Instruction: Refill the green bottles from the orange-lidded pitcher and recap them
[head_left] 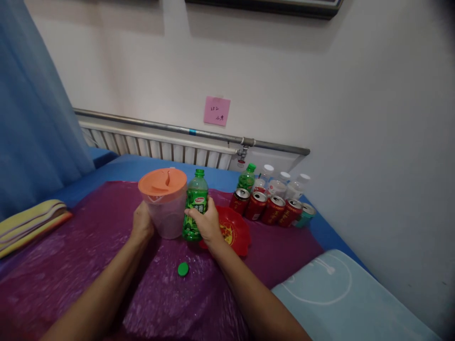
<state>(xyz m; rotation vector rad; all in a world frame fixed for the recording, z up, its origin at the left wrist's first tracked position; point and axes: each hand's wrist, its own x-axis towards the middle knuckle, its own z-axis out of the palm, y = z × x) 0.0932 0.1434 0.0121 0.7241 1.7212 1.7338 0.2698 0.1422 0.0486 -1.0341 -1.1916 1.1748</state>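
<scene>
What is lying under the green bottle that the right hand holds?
The green bottle stands at the edge of a red plate on the purple sheet. The right hand covers its base, so the exact contact is hidden.

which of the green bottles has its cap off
The green bottle gripped by the right hand, beside the pitcher. Its neck is bare; the other green bottle, behind the cans, still wears a cap.

My blue-sheeted bed (149, 166) carries a crinkly purple plastic sheet (88, 255); on that sheet, a small green bottle cap (183, 269), a red plastic dish (234, 232) and a clear jug with an orange lid (164, 203).
</scene>
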